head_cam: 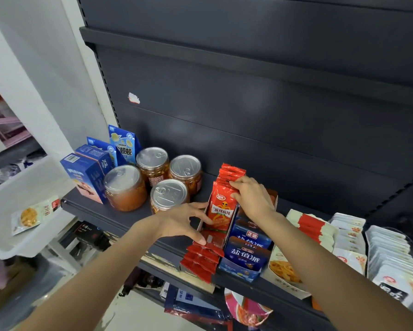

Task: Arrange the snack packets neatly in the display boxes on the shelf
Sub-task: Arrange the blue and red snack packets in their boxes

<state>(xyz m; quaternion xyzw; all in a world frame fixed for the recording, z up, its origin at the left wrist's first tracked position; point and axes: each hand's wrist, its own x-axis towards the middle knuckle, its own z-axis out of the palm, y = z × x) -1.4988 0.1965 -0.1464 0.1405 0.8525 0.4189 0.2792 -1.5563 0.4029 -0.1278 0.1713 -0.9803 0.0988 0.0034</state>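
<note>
Two hands [184,220] [253,199], four jars [153,180], red packets [221,209]

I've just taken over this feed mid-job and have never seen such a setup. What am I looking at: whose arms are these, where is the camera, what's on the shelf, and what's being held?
There is no machine here: a person works with two bare hands. The one picture comes from a camera worn on their head, looking forward and down.

On the dark shelf stand four sealed jars and blue cartons to the left. In the middle are the display boxes: one with red snack packets, one beside it with blue packets. More rows of white packets lie to the right.

The left hand steadies the side of the red box, its fingers on its front. The right hand grips the tops of the upright red packets. Some red packets spill over the box's front edge.
</note>
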